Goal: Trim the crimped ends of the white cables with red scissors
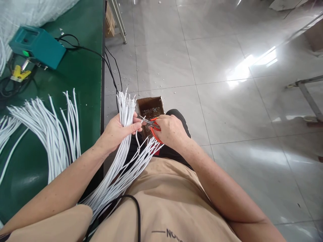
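Observation:
My left hand (117,131) is wrapped round a bundle of white cables (127,112), their cut ends pointing up. Its thumb and fingertips also pinch one separate cable end at the right side of the bundle. In my right hand (171,129) are red-handled scissors or cutters (155,125), whose tips are at that single cable end. More white cables (145,158) run below my hands across my lap, ends toward the right. Beneath the cutters is an open cardboard box (151,102) with small bits inside.
On the green table (88,80) at left lie more white cables (54,144), a teal device (37,45) and a yellow clip (20,73). Black cords hang over its edge. Small scraps dot the tiled floor (164,67). A metal leg (309,97) stands at right.

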`<state>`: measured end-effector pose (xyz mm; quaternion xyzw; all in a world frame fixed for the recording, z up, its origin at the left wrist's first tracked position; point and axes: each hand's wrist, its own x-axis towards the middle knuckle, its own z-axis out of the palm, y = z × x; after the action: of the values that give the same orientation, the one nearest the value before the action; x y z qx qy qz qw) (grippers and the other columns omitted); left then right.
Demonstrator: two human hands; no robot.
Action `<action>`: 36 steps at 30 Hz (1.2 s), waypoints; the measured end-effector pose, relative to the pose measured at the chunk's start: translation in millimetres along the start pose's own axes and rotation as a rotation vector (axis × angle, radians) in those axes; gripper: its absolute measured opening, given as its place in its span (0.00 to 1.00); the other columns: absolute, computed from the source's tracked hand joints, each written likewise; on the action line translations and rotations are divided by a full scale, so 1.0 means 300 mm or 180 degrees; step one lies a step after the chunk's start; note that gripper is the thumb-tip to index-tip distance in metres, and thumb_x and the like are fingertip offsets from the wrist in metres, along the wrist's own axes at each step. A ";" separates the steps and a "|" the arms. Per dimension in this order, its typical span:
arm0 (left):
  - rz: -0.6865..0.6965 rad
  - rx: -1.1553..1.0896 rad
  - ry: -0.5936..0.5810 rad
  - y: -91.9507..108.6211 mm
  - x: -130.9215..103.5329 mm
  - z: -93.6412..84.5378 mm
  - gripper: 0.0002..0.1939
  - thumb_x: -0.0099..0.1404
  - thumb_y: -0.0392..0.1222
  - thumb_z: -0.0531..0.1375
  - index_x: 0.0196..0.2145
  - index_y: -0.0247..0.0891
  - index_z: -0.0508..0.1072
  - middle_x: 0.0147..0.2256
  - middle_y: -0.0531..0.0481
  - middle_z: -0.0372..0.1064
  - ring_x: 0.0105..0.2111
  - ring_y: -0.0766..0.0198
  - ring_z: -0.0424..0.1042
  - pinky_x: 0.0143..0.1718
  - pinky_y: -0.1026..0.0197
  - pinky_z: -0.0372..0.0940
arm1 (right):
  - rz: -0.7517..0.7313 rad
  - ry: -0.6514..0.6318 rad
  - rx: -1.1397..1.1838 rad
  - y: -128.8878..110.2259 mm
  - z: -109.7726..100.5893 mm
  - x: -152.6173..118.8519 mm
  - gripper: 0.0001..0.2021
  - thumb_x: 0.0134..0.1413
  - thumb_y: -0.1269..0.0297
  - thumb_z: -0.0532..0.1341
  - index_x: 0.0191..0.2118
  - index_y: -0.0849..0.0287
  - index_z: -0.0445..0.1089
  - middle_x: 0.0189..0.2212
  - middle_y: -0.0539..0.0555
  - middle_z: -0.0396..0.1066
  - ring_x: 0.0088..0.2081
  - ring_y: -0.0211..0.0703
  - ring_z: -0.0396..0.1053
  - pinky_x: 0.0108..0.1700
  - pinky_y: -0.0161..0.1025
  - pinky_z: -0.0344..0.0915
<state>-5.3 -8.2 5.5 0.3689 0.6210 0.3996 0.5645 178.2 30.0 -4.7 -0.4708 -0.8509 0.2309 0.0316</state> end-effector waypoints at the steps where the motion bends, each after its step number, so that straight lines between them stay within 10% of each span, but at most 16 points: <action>1: 0.0029 -0.0002 0.0022 -0.001 0.001 0.001 0.21 0.48 0.40 0.71 0.38 0.35 0.69 0.30 0.53 0.73 0.27 0.66 0.73 0.27 0.64 0.64 | 0.0037 -0.0018 -0.0017 -0.001 -0.001 -0.001 0.13 0.58 0.61 0.55 0.28 0.62 0.71 0.30 0.54 0.71 0.29 0.38 0.65 0.34 0.38 0.53; 19: 0.0161 0.0079 0.0022 -0.016 -0.003 0.009 0.16 0.53 0.41 0.68 0.37 0.36 0.68 0.25 0.55 0.70 0.24 0.68 0.69 0.27 0.65 0.62 | 0.0172 -0.0141 -0.0026 -0.014 -0.003 -0.022 0.12 0.57 0.64 0.55 0.27 0.62 0.72 0.29 0.55 0.72 0.29 0.39 0.66 0.30 0.37 0.52; 28: 0.0189 0.0371 0.0266 -0.002 -0.012 0.019 0.17 0.50 0.42 0.70 0.35 0.37 0.69 0.29 0.52 0.72 0.26 0.64 0.73 0.29 0.61 0.67 | 0.0866 0.0376 0.3747 -0.027 0.032 0.025 0.11 0.47 0.58 0.64 0.33 0.61 0.75 0.30 0.51 0.75 0.32 0.37 0.69 0.35 0.34 0.64; 36: 0.0134 0.0435 0.0298 -0.004 -0.009 0.015 0.17 0.51 0.43 0.69 0.36 0.37 0.70 0.30 0.51 0.73 0.27 0.63 0.74 0.31 0.60 0.68 | 0.1150 0.0305 0.4485 -0.062 0.015 0.028 0.08 0.43 0.64 0.65 0.31 0.61 0.76 0.23 0.48 0.71 0.26 0.33 0.65 0.32 0.34 0.62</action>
<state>-0.5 -10.7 5.1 0.4005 0.6646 0.3849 0.4999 157.7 26.7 -2.0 -0.4815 -0.4070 0.7046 0.3258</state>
